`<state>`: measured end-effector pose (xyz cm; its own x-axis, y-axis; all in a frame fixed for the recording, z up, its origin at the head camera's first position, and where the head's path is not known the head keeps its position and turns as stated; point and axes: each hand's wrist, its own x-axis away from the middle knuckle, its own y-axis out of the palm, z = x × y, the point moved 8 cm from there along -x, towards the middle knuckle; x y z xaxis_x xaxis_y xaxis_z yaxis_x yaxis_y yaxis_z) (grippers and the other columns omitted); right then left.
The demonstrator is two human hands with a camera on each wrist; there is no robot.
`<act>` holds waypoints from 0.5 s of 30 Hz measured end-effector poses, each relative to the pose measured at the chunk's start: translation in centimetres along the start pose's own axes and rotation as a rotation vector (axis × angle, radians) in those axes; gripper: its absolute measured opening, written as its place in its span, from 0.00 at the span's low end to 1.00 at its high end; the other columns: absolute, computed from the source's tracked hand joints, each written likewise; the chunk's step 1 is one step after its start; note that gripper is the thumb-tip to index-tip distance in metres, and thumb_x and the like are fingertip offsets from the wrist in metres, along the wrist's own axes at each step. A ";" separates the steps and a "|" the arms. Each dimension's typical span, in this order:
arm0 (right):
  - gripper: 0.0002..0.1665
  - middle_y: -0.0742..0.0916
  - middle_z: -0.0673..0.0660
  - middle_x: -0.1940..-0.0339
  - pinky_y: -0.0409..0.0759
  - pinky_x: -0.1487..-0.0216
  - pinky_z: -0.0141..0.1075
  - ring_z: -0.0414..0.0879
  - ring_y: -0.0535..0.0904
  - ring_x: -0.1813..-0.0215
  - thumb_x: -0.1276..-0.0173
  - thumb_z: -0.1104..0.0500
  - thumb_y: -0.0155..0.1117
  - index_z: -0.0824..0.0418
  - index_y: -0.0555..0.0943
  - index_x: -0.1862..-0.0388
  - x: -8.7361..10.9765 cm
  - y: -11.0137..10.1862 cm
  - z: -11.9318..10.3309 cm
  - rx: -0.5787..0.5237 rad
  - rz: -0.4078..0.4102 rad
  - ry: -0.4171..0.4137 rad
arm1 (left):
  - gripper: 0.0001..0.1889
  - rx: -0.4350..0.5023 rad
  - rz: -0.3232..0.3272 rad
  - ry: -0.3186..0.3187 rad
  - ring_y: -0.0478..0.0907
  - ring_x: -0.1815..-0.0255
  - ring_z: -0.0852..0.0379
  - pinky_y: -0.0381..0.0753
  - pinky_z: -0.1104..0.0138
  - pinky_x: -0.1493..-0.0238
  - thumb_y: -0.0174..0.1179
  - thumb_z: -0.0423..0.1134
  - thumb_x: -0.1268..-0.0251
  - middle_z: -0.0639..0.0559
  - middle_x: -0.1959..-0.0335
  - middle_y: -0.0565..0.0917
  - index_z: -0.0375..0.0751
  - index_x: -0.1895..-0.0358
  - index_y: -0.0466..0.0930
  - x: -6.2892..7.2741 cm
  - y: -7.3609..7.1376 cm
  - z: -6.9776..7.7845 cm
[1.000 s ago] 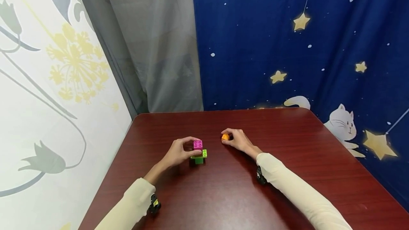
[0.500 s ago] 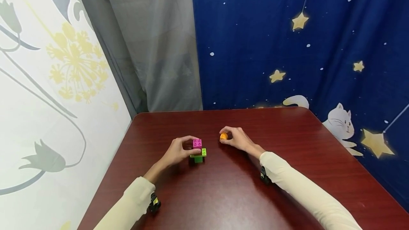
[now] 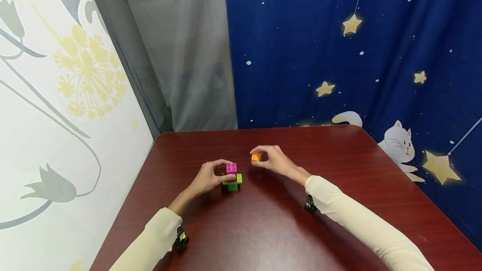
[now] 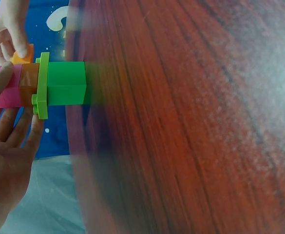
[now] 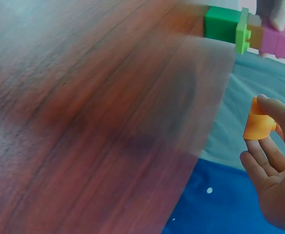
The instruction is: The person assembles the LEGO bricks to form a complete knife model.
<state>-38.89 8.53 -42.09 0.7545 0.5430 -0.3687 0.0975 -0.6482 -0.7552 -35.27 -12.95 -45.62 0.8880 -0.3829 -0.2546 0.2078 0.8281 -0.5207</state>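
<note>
A small stack of toy building bricks stands on the table, its green brick (image 4: 66,83) at the bottom. Above that come a flat lime plate (image 4: 43,85), an orange-brown brick (image 4: 28,86) and a pink brick (image 3: 231,168) on top. My left hand (image 3: 205,177) grips the upper part of the stack between thumb and fingers, from the left. To the right of the stack, my right hand (image 3: 276,162) pinches an orange brick (image 5: 259,123) with a curved side. In the right wrist view, thumb and fingers hold it by its edges, apart from the stack.
The dark red wooden table (image 3: 271,221) reaches back to a grey curtain (image 3: 196,74) and a blue starry curtain (image 3: 293,53). On the left runs a white patterned wall (image 3: 75,158). A black wrist device (image 3: 310,204) sits at the right cuff.
My right hand has moved left and slightly up in the head view, carrying the orange brick nearer the stack. The left hand keeps its grip on the stack, almost unmoved.
</note>
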 end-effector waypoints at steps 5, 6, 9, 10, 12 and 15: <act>0.19 0.89 0.49 0.55 0.85 0.47 0.49 0.43 0.83 0.55 0.36 0.57 0.80 0.54 0.87 0.46 -0.5 -0.2 -1.3 -0.009 -0.002 -0.030 | 0.19 -0.007 0.000 -0.004 0.87 0.58 0.59 0.86 0.66 0.54 0.78 0.44 0.40 0.55 0.58 0.90 0.48 0.46 0.86 0.0 0.0 0.0; 0.19 0.89 0.48 0.55 0.85 0.48 0.47 0.42 0.84 0.55 0.36 0.57 0.80 0.53 0.87 0.46 -0.5 -0.2 -1.6 -0.004 0.000 -0.037 | 0.19 -0.005 0.000 -0.002 0.87 0.58 0.59 0.86 0.66 0.54 0.78 0.43 0.40 0.55 0.58 0.90 0.48 0.46 0.86 0.0 0.0 0.0; 0.20 0.89 0.47 0.55 0.85 0.48 0.42 0.40 0.84 0.55 0.36 0.56 0.80 0.53 0.87 0.46 -0.7 -0.3 -2.4 0.003 0.006 -0.053 | 0.20 0.001 0.002 0.008 0.87 0.58 0.59 0.86 0.66 0.54 0.78 0.43 0.40 0.54 0.58 0.90 0.47 0.46 0.86 -0.1 -0.1 0.0; 0.20 0.89 0.47 0.54 0.85 0.48 0.42 0.40 0.84 0.55 0.36 0.56 0.80 0.53 0.87 0.45 -0.8 -0.3 -2.6 0.001 0.007 -0.058 | 0.20 0.002 0.004 0.011 0.87 0.58 0.58 0.86 0.65 0.54 0.78 0.43 0.41 0.53 0.58 0.90 0.47 0.46 0.86 -0.1 -0.1 0.0; 0.21 0.90 0.47 0.54 0.85 0.48 0.40 0.39 0.84 0.55 0.35 0.56 0.80 0.52 0.87 0.44 -0.9 -0.3 -3.1 0.001 0.008 -0.066 | 0.20 0.006 0.004 0.022 0.88 0.58 0.58 0.87 0.64 0.53 0.78 0.43 0.41 0.52 0.58 0.90 0.46 0.46 0.86 -0.1 -0.1 0.0; 0.21 0.90 0.47 0.52 0.85 0.47 0.42 0.39 0.85 0.54 0.35 0.56 0.80 0.52 0.87 0.43 -1.1 -0.2 -3.9 -0.011 0.010 -0.084 | 0.20 0.007 0.006 0.030 0.88 0.58 0.56 0.87 0.61 0.53 0.78 0.43 0.41 0.51 0.58 0.90 0.46 0.47 0.86 -0.1 -0.1 0.1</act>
<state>-37.22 6.02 -39.44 0.6981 0.5789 -0.4212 0.0972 -0.6595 -0.7454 -35.31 -12.98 -45.42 0.8765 -0.3903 -0.2818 0.2060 0.8331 -0.5133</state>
